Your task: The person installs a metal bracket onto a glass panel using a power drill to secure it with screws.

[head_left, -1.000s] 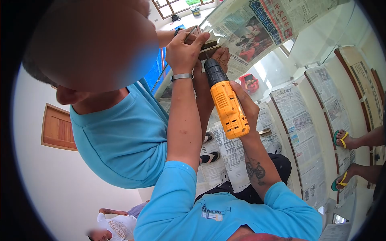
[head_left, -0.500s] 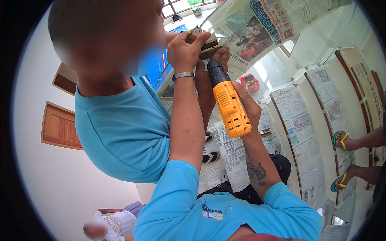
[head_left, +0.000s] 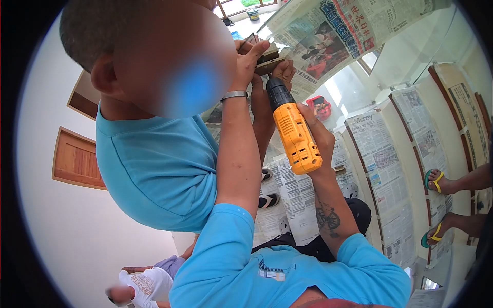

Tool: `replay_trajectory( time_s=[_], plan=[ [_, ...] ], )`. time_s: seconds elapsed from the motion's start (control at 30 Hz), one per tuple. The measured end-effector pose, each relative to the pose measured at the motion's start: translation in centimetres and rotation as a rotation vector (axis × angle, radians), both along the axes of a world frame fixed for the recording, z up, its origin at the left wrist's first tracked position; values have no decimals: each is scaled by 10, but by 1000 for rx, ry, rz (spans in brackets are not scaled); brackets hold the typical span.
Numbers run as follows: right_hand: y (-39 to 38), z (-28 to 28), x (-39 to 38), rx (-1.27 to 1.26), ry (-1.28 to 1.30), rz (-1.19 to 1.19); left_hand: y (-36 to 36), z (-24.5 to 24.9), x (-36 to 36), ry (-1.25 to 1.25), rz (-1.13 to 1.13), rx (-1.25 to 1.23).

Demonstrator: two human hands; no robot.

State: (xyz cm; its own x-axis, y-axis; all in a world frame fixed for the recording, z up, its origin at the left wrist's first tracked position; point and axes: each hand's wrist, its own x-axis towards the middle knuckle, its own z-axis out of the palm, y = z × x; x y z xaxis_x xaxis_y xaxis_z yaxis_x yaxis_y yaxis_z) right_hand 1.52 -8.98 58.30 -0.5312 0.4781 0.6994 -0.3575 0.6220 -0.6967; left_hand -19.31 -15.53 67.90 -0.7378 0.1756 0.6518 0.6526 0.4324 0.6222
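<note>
My right hand [head_left: 319,131] grips a yellow-and-black cordless drill [head_left: 297,136], its chuck pointing up and away from me. The drill's tip meets the underside of a bronze-coloured metal fitting [head_left: 269,65] at the edge of a glass panel. My left hand [head_left: 249,59], with a band at the wrist, is closed at the left end of this fitting, fingers partly hidden behind it. Just right of it, a co-worker's hand [head_left: 283,72] holds the fitting's other end. Newspaper [head_left: 328,41] covers the glass beyond.
A co-worker in a blue shirt [head_left: 154,159] leans in close on my left. Newspaper-covered stair treads [head_left: 377,159] run down the right, where a person's sandalled feet [head_left: 436,179] stand. A red basket [head_left: 319,108] lies beyond the drill. Another person [head_left: 149,285] is lower left.
The co-worker's head has moved right and down, now covering part of my left hand and wrist. The drill has shifted very slightly upward; both my hands keep their hold.
</note>
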Motion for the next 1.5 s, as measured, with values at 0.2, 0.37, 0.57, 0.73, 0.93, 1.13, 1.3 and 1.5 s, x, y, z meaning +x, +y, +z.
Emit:
replay_trajectory(
  time_s=[0.2,0.37,0.57,0.73,0.93,1.13,1.3,1.5],
  plan=[
    [-1,-15,-5,-33,39,19,0,-4,-6,31,14,17],
    [-1,-11,-6,-23,30,17,0,-4,-4,5,3,27],
    [0,-12,-6,-16,47,13,1,0,4,1,-38,62],
    [0,-14,-8,-44,30,25,1,2,7,-40,-96,110],
    [-2,-16,-9,-77,18,31,0,4,9,-64,-80,88],
    [-10,-14,-15,-50,43,-39,4,-1,10,35,-56,104],
    [-12,-15,-16,-87,28,-37,5,-5,8,22,-39,87],
    [-10,-13,-15,-82,104,-24,7,-5,8,19,-22,66]
  ],
)
